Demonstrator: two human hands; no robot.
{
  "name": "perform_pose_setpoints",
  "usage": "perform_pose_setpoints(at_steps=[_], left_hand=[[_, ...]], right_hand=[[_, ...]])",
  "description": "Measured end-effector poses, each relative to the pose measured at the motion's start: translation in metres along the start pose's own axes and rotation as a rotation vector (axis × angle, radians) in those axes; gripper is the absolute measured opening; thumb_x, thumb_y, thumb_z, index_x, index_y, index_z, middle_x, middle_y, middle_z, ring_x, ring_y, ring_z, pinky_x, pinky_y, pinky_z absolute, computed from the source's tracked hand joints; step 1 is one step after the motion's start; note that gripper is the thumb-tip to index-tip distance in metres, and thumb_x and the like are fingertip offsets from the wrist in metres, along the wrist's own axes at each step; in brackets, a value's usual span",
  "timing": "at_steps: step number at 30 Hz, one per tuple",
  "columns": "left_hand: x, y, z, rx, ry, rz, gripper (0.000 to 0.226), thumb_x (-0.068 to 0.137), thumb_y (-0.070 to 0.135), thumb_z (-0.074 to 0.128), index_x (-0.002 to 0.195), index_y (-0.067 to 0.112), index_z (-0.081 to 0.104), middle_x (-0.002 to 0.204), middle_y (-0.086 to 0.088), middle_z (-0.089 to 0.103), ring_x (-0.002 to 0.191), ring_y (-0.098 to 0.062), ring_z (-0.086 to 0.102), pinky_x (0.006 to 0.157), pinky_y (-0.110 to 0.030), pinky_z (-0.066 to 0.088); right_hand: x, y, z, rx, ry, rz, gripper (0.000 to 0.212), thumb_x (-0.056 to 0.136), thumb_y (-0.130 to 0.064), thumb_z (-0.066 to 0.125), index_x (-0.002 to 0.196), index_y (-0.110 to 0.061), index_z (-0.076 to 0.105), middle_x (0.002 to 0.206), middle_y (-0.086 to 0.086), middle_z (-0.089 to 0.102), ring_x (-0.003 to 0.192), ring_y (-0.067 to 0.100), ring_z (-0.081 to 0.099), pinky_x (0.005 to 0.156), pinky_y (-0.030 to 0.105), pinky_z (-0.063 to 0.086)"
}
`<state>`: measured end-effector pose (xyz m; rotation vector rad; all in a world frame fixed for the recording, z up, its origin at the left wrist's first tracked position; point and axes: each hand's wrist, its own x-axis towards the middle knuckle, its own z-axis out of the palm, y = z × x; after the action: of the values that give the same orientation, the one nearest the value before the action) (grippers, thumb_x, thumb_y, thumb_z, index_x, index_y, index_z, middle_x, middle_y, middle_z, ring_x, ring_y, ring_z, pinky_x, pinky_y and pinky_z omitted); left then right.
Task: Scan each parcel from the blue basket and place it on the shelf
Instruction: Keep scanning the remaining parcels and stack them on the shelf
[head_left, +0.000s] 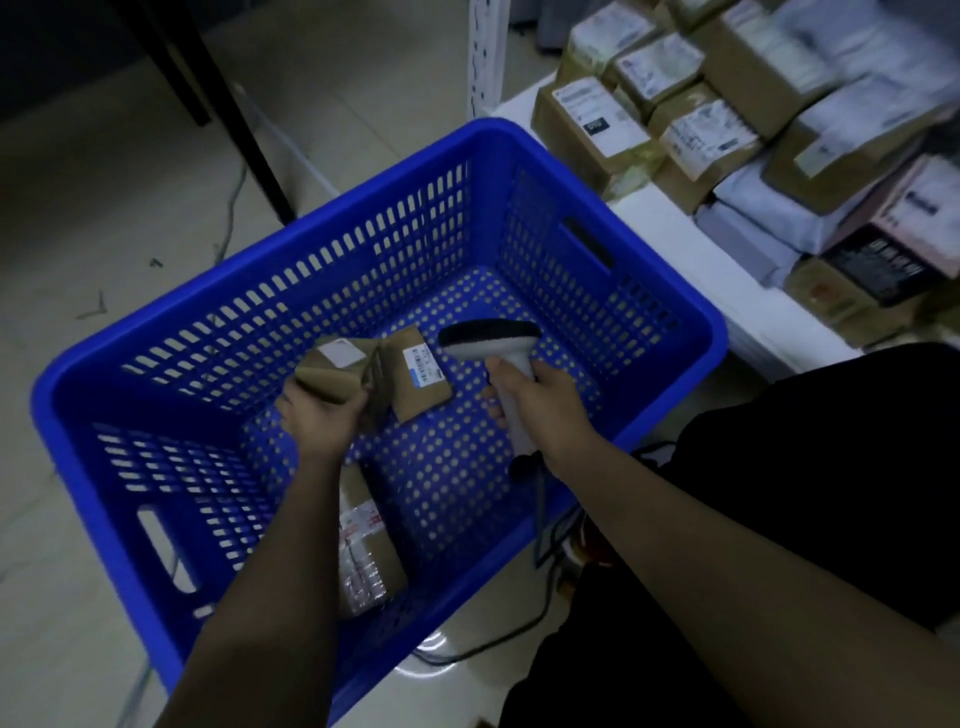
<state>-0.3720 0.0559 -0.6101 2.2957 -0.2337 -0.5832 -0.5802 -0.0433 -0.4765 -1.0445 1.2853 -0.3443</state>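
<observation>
The blue basket (649, 291) stands on the floor in the middle of the view. Inside it, my left hand (319, 415) grips a small brown parcel (332, 371) with a white label. A second brown parcel (421, 379) with a barcode label lies touching it on the right. My right hand (545, 405) holds a white and black handheld scanner (491, 340), its head just right of the labelled parcel. A taped brown parcel (366, 551) lies at the basket's near side, partly hidden by my left forearm.
A low white shelf (691, 244) at the right carries several brown boxes (597, 130) and pale mailer bags (753, 218). A white perforated shelf post (485, 52) rises behind the basket. A dark table leg (228, 104) stands at the back left. The scanner cable (498, 639) trails on the floor.
</observation>
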Motion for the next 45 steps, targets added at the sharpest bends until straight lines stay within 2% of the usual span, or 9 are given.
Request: perform_pose_setpoints(at_steps=[8,13,19,22,26,30,32,36,45], left_hand=[[-0.074,0.105,0.009,-0.365,-0.017,0.231,0.098,0.062,0.042,0.084,0.139,0.014,0.031,0.14,-0.008,0.036,0.127,-0.023,0.042,0.107,-0.042,0.04],[-0.151,0.193,0.024,-0.489,-0.178,0.401,0.091,0.074,0.008,0.079,0.143,0.009,0.019,0.147,-0.011,0.025,0.129,-0.019,0.038,0.074,0.004,0.04],[-0.25,0.289,0.045,-0.565,-0.481,0.625,0.091,0.075,-0.001,0.076,0.142,0.014,0.015,0.142,-0.001,0.027,0.116,-0.009,0.047,0.064,-0.001,0.045],[-0.292,0.325,0.066,-0.608,-0.631,0.704,0.087,0.075,0.0,0.076,0.138,0.014,0.019,0.137,-0.001,0.04,0.109,-0.007,0.055,0.078,-0.008,0.048],[-0.346,0.364,0.088,-0.622,-0.825,0.714,0.082,0.077,0.011,0.077,0.138,0.016,0.023,0.133,0.002,0.044,0.099,0.0,0.052,0.073,-0.003,0.046],[-0.379,0.384,0.11,-0.667,-1.006,0.651,0.092,0.057,0.038,0.087,0.125,0.055,0.027,0.129,0.008,0.049,0.116,-0.016,0.056,0.099,-0.043,0.048],[-0.395,0.389,0.115,-0.644,-1.05,0.685,0.086,0.058,0.036,0.085,0.114,0.068,0.028,0.129,0.006,0.053,0.119,-0.018,0.056,0.1,-0.046,0.047],[-0.408,0.398,0.124,-0.686,-1.156,0.707,0.079,0.082,0.0,0.069,0.128,0.045,0.024,0.132,-0.002,0.055,0.117,-0.02,0.057,0.1,-0.046,0.048],[-0.41,0.412,0.125,-0.579,-1.283,0.739,0.093,0.08,0.003,0.071,0.144,0.048,0.021,0.14,0.005,0.05,0.119,-0.016,0.055,0.097,-0.044,0.05]], right_hand=[[-0.019,-0.049,-0.06,0.124,0.094,-0.156,0.028,0.095,-0.038,0.056,0.114,-0.018,0.06,0.099,0.004,0.068,0.072,0.015,0.062,0.072,0.033,0.055],[-0.031,-0.093,-0.139,0.336,0.189,-0.261,0.026,0.094,-0.033,0.06,0.112,-0.013,0.058,0.086,0.005,0.064,0.064,0.015,0.058,0.058,0.029,0.05],[-0.079,-0.142,-0.255,0.444,0.401,-0.492,0.01,0.086,-0.02,0.071,0.091,-0.015,0.063,0.076,0.002,0.065,0.062,0.016,0.059,0.06,0.028,0.052],[-0.107,-0.152,-0.311,0.449,0.5,-0.628,0.015,0.082,-0.02,0.074,0.094,-0.015,0.066,0.082,0.004,0.069,0.072,0.019,0.063,0.07,0.034,0.054],[-0.144,-0.152,-0.372,0.393,0.662,-0.667,0.032,0.081,-0.027,0.076,0.106,-0.012,0.064,0.089,0.002,0.068,0.075,0.016,0.064,0.069,0.031,0.052],[-0.164,-0.145,-0.408,0.6,0.655,-0.633,0.029,0.081,-0.026,0.076,0.104,-0.012,0.063,0.078,0.002,0.068,0.063,0.014,0.063,0.058,0.029,0.053],[-0.169,-0.143,-0.418,0.698,0.654,-0.657,0.026,0.083,-0.026,0.074,0.103,-0.014,0.063,0.068,-0.004,0.069,0.057,0.01,0.064,0.053,0.025,0.052],[-0.175,-0.14,-0.429,0.85,0.703,-0.756,0.03,0.082,-0.026,0.075,0.105,-0.013,0.06,0.072,-0.002,0.067,0.056,0.008,0.063,0.051,0.022,0.051],[-0.181,-0.139,-0.433,0.675,0.769,-0.708,0.048,0.079,-0.025,0.077,0.12,-0.01,0.057,0.1,0.004,0.069,0.078,0.01,0.068,0.059,0.021,0.055]])
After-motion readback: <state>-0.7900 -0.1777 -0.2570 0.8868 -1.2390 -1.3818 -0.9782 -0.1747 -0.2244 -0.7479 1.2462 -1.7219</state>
